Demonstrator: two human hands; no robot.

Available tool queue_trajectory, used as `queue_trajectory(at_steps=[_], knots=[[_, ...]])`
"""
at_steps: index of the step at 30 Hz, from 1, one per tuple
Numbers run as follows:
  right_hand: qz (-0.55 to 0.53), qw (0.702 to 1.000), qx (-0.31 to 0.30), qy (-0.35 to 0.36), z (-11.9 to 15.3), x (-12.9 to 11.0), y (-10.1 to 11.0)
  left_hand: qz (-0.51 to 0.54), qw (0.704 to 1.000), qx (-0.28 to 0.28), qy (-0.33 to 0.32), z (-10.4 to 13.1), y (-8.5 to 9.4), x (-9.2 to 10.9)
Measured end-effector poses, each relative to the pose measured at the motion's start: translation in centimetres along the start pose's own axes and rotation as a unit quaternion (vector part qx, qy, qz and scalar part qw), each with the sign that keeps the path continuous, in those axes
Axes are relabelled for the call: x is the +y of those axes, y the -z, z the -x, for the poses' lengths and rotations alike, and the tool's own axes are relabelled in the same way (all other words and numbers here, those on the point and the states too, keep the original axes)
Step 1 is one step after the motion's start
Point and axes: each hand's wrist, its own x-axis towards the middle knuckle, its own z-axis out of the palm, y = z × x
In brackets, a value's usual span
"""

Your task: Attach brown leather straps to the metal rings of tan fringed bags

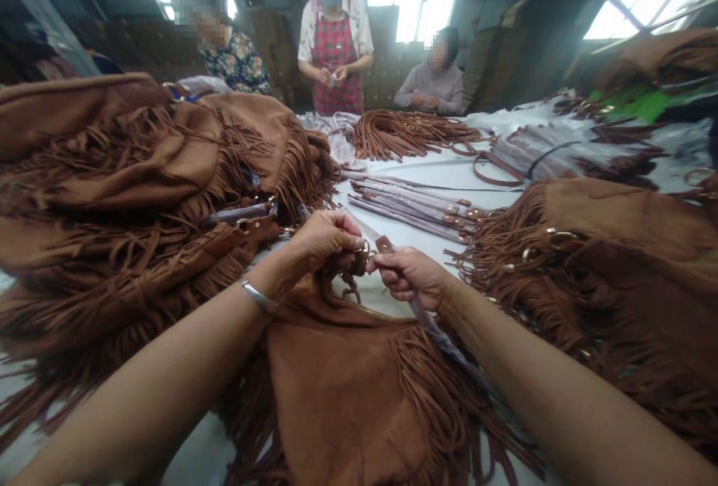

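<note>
A brown fringed bag lies in front of me, its zipped top edge facing away. Above that edge my hands meet, both closed. My left hand pinches the bag's metal ring and the small leather tab around it. In my right hand is the end of a plastic-wrapped strap, with its metal clasp held against the ring. Whether the clasp is hooked on the ring I cannot tell. The strap trails down past my right wrist, over the bag's fringe.
Brown fringed bags are piled at left and right. Beyond my hands lie several wrapped straps and a heap of brown straps. Across the white table are a standing person and two others, lower down.
</note>
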Motion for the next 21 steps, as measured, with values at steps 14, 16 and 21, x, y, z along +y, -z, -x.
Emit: queue_trajectory(at_steps=[14,16,21], knots=[[-0.082,0.992,-0.004,-0.092,-2.5,-0.3,0.4,-0.082,0.992,0.095,0.017,-1.6,1.3,-1.2],[-0.057,0.996,0.006,-0.072,-2.2,-0.4,0.0,-0.149,0.982,0.119,-0.005,-2.0,2.6,-1.3],[0.061,0.997,0.042,-0.013,-0.5,-0.9,-0.7,-0.491,0.824,0.263,-0.105,-2.1,7.8,0.0]])
